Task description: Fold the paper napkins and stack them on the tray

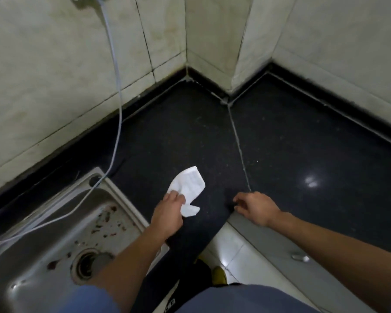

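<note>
Single head-worn wide-angle view, aimed forward and steeply down at a dark countertop [190,136] in a tiled wall corner [209,41]. Both forearms are seen entering from the bottom edge at close range; straight lines are bowed near the frame edges.

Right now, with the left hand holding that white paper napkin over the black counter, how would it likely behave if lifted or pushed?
Probably floppy: the napkin curls and bends unevenly past the left hand, holding no flat shape. Likely very light, since a few fingers pinch it up by one part. Pushed along the counter, it would probably crumple rather than slide cleanly. The right hand is off it.
</note>
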